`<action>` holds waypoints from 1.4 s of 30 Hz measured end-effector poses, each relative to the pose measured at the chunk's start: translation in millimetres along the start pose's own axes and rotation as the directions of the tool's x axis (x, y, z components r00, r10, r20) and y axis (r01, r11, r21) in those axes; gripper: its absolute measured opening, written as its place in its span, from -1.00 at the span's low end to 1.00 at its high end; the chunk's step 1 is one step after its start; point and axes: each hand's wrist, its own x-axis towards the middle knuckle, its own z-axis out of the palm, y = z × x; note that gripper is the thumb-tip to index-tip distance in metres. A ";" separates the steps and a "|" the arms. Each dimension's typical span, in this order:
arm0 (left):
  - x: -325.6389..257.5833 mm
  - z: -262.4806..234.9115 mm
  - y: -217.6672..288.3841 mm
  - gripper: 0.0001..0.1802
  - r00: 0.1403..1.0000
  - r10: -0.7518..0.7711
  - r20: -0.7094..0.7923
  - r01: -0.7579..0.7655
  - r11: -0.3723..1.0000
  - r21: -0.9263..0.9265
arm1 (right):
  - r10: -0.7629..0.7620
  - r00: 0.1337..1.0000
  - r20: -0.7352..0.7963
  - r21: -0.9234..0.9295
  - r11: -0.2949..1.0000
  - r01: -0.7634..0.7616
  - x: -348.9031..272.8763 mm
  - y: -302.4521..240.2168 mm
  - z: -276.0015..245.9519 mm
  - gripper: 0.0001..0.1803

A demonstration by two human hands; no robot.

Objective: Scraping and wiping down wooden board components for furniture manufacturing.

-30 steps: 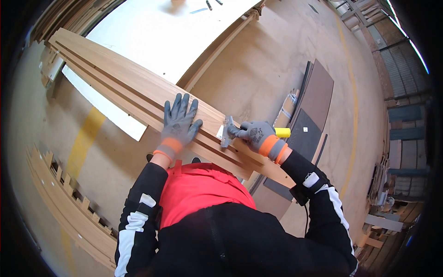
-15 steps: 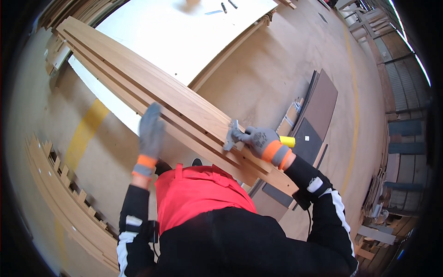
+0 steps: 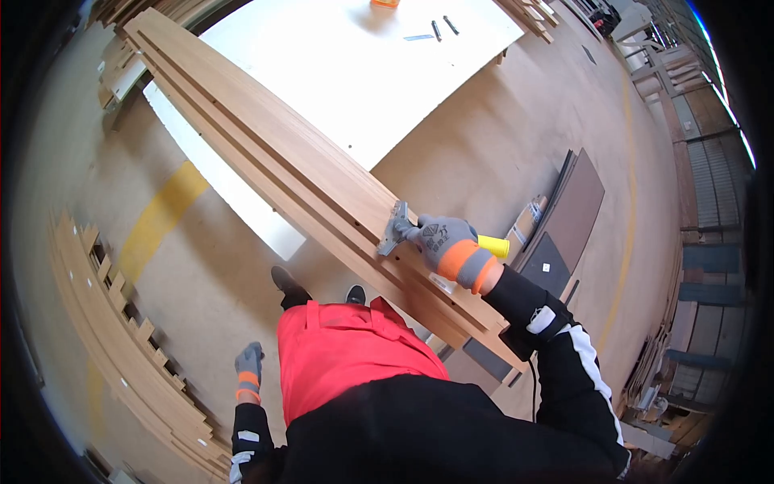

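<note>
My right hand (image 3: 446, 240), in a grey and orange glove, grips a scraper-like tool with a wide grey metal head (image 3: 395, 229) and a yellow handle (image 3: 493, 246). The tool's head rests on long light-brown wooden boards (image 3: 294, 149). These lie side by side, running diagonally from the far left toward my right side, with dark holes along them. My left hand (image 3: 250, 363), gloved alike, hangs low beside my red apron (image 3: 355, 343), away from the boards. Its fingers look loosely bent, with nothing visible in them.
A white tabletop (image 3: 355, 73) is under the boards, with two dark pen-like items (image 3: 443, 27), a blue strip (image 3: 418, 37) and an orange object (image 3: 385, 3). More boards (image 3: 137, 355) are stacked at left. Dark panels (image 3: 576, 202) lie on the floor at right.
My left hand has dropped from above the boards' near edge to my side. The right hand and its tool have shifted slightly left along the boards. The view has also shifted.
</note>
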 end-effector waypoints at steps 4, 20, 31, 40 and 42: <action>-15.3 9.6 -17.0 -0.66 0.982 -0.150 0.112 0.161 0.982 -0.102 | -0.081 0.996 0.035 -0.010 0.997 0.082 34.9 -8.4 -17.5 -0.65; 75.2 -97.8 -28.0 -0.76 0.997 0.073 -0.005 -0.073 0.996 0.057 | -0.033 0.999 -0.022 -0.062 0.998 0.031 205.3 -87.3 -143.0 -0.72; 146.0 -186.4 -10.9 -0.80 0.923 -0.372 0.098 0.354 0.722 -0.595 | -0.081 0.994 -0.070 0.003 0.997 0.081 346.7 -148.0 -251.2 -0.70; 321.4 -276.6 25.3 -0.69 0.896 -0.427 0.124 0.350 0.507 -0.788 | -0.103 0.991 -0.089 -0.020 0.995 0.102 485.7 -204.8 -359.8 -0.72; 362.0 -302.2 33.1 -0.69 0.915 -0.396 0.074 0.289 0.517 -0.806 | -0.096 0.992 -0.083 -0.028 0.995 0.094 521.0 -218.3 -382.8 -0.72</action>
